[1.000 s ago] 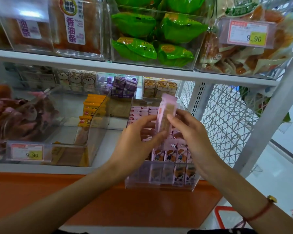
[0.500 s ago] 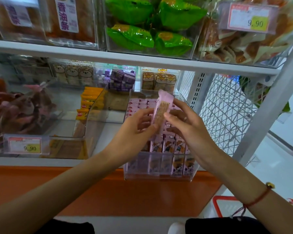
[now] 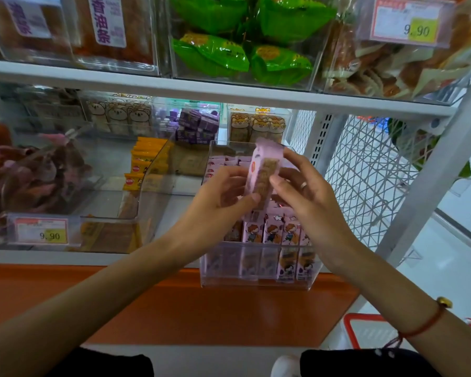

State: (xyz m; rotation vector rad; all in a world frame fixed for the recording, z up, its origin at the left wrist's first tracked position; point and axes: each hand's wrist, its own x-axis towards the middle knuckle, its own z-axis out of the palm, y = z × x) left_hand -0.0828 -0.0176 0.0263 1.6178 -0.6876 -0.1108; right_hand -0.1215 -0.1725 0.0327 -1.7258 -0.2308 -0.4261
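Head view: left hand [image 3: 220, 202] and right hand [image 3: 307, 197] both pinch one flat pink plastic snack packet [image 3: 261, 172], upright above clear plastic bin [image 3: 256, 280] of matching packets [image 3: 272, 229] on white shelf [image 3: 65, 258]. Packet not yet slotted; front rows look full.

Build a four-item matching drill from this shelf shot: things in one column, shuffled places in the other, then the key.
Things
1. pink wrapped snack bar
2. green foil snack bags
3. yellow snack packets
4. red cord bracelet

Places
A. round the right forearm
B. in the clear bin on the top shelf
C. pinched between the left hand and the right hand
D. in the clear tray on the lower shelf, left of both hands

Pairs: 1-C, 2-B, 3-D, 4-A
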